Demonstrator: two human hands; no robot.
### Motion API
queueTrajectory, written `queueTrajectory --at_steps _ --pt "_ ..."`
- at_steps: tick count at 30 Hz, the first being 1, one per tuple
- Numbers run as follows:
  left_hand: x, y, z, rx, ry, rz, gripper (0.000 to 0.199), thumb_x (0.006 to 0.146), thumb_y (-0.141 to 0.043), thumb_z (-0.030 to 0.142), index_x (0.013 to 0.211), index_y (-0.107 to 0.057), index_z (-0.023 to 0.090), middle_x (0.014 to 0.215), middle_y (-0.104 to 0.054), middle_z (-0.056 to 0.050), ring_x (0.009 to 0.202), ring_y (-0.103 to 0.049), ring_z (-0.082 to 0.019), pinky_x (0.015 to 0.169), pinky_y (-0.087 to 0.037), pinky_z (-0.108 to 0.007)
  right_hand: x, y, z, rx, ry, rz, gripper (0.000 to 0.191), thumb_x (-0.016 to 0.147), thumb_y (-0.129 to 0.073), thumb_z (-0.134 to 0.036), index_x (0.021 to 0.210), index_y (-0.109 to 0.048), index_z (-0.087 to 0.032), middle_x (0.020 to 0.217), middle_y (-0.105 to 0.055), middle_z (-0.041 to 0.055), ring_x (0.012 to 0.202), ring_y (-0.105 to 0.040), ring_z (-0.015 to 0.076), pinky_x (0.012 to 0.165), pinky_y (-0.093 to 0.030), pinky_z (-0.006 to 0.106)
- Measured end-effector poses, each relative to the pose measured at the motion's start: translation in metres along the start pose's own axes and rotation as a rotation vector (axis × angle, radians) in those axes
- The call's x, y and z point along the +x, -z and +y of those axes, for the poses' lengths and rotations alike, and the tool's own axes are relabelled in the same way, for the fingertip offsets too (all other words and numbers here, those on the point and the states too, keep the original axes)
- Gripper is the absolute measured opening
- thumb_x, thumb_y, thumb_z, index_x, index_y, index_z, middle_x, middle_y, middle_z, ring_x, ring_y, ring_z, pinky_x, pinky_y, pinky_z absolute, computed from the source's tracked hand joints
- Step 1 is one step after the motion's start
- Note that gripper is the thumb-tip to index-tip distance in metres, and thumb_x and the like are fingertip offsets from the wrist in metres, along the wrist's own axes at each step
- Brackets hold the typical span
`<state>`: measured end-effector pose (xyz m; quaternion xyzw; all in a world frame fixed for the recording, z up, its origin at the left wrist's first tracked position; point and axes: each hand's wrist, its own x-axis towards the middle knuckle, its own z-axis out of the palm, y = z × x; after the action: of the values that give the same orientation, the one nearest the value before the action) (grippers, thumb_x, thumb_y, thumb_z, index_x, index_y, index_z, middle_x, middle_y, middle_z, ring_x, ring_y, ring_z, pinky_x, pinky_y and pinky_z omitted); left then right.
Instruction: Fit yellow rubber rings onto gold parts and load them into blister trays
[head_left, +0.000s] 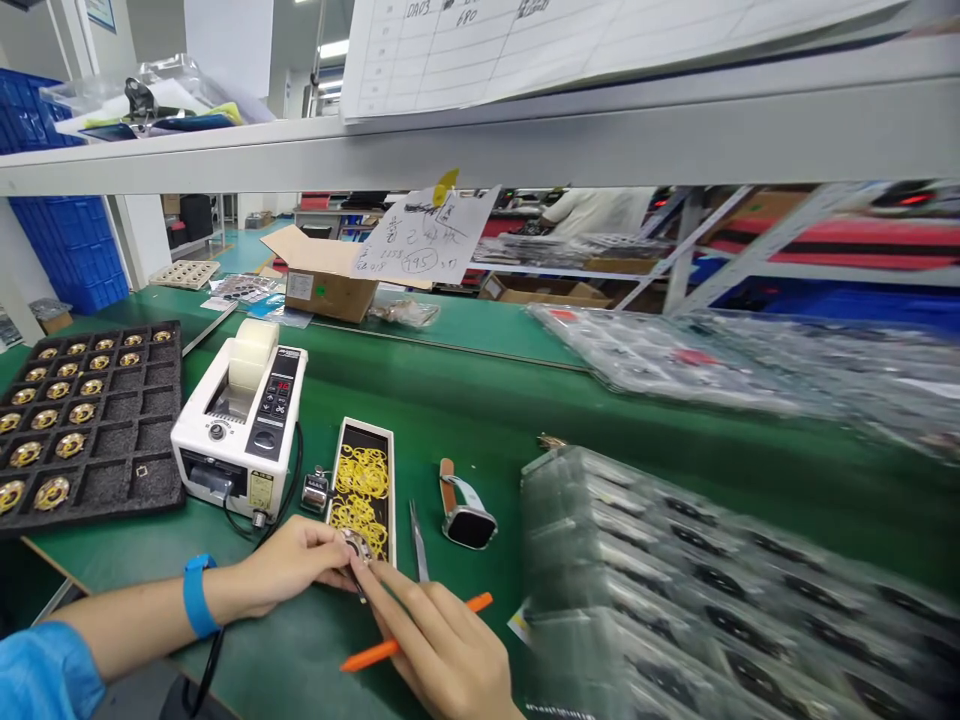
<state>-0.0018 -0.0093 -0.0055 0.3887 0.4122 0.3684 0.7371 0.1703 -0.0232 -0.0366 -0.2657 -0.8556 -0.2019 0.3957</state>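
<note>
My left hand pinches a small round metal watch case at the near end of a white tray. From the other side, the fingertips of my right hand meet the same case. An orange pen-like stick passes beneath the right fingers, tucked in that hand. Yellow rings fill the narrow white tray just beyond. Beside it lie metal tweezers, partly covered by my right hand. A smartwatch with a pale strap rests farther right. A blue band circles my left wrist.
A white tape dispenser and a small tally counter stand left of the tray. At far left is a black compartment tray with gold rings. Stacked clear plastic trays crowd the right side. A shelf beam spans overhead.
</note>
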Motion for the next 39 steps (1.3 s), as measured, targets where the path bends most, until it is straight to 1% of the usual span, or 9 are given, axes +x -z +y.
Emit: queueTrajectory --at_steps 8,14,18,20,24,29,33,36,39 --pt "-0.001 0.001 -0.001 -0.034 0.008 -0.013 0.033 0.060 -0.075 0.042 0.067 -0.065 0.011 0.072 -0.060 -0.002 0.076 -0.059 -0.016 0.091 -0.047 -0.041 -0.002 -0.006 0.000 0.041 -0.022 0.073 0.030 0.089 -0.049 -0.008 0.116 -0.063 -0.010 0.084 -0.072 0.0114 0.064 -0.055 0.0162 0.057 -0.044 0.027" --pt "0.000 0.003 -0.004 -0.059 0.007 -0.025 0.038 0.064 -0.075 0.039 0.091 -0.070 0.012 0.086 -0.064 -0.006 0.077 -0.065 -0.018 0.090 -0.049 -0.044 0.000 -0.004 0.004 0.033 -0.063 0.098 0.051 0.089 -0.051 -0.007 0.139 -0.045 -0.013 0.081 -0.070 0.0102 0.063 -0.053 0.0158 0.056 -0.044 0.026" --pt "0.003 0.004 -0.006 -0.091 0.034 -0.006 0.049 0.069 -0.069 0.022 0.118 -0.062 0.017 0.085 -0.064 -0.003 0.077 -0.067 -0.017 0.091 -0.049 -0.045 -0.001 -0.002 0.005 0.037 -0.058 0.102 0.057 0.087 -0.052 -0.004 0.142 -0.039 -0.014 0.079 -0.069 0.0111 0.061 -0.052 0.0157 0.054 -0.044 0.025" --pt "0.004 0.005 -0.008 -0.122 0.050 -0.017 0.055 0.067 -0.066 0.011 0.122 -0.058 0.018 0.086 -0.065 -0.002 0.078 -0.067 -0.016 0.092 -0.049 -0.044 -0.001 -0.002 0.005 0.041 -0.050 0.097 0.055 0.087 -0.052 -0.004 0.141 -0.042 -0.013 0.079 -0.069 0.0114 0.062 -0.052 0.0160 0.054 -0.044 0.026" --pt "0.008 0.007 -0.013 -0.178 0.025 -0.058 0.052 0.063 -0.064 0.000 0.112 -0.061 0.017 0.088 -0.067 -0.002 0.082 -0.066 -0.015 0.090 -0.050 -0.040 -0.001 -0.003 0.005 0.090 -0.050 0.113 0.040 0.084 -0.057 -0.002 0.123 -0.058 -0.009 0.079 -0.069 0.0122 0.064 -0.052 0.0160 0.055 -0.044 0.026" --pt "0.008 0.009 -0.013 -0.164 0.004 -0.041 0.039 0.069 -0.068 0.008 0.108 -0.063 0.017 0.088 -0.068 -0.003 0.081 -0.066 -0.014 0.088 -0.052 -0.036 0.001 -0.004 0.003 0.146 -0.093 0.116 0.021 0.082 -0.059 -0.002 0.099 -0.065 -0.011 0.080 -0.069 0.0119 0.067 -0.056 0.0160 0.056 -0.047 0.026" --pt "0.004 0.011 -0.007 -0.149 -0.028 -0.048 0.037 0.073 -0.070 0.014 0.109 -0.064 0.017 0.101 -0.069 -0.006 0.090 -0.066 -0.018 0.093 -0.050 -0.038 0.005 -0.002 -0.001 0.197 -0.291 0.143 0.017 0.081 -0.061 -0.004 0.093 -0.065 -0.015 0.076 -0.064 0.0071 0.065 -0.058 0.0140 0.056 -0.048 0.025" --pt "0.003 0.012 -0.005 -0.140 -0.067 -0.102 0.039 0.077 -0.068 0.016 0.115 -0.062 0.020 0.112 -0.067 -0.007 0.102 -0.064 -0.021 0.098 -0.046 -0.041 0.012 0.001 -0.002 0.311 -0.537 0.169 0.013 0.081 -0.062 -0.008 0.087 -0.067 -0.019 0.074 -0.061 0.0033 0.065 -0.058 0.0132 0.056 -0.048 0.025" --pt "0.002 0.011 -0.005 -0.085 -0.110 -0.170 0.047 0.080 -0.067 0.020 0.126 -0.056 0.023 0.121 -0.063 -0.008 0.108 -0.061 -0.023 0.102 -0.043 -0.041 0.019 0.006 -0.002 0.506 -0.812 0.161 0.012 0.084 -0.059 -0.014 0.081 -0.068 -0.021 0.073 -0.059 0.0016 0.062 -0.055 0.0124 0.048 -0.041 0.024"
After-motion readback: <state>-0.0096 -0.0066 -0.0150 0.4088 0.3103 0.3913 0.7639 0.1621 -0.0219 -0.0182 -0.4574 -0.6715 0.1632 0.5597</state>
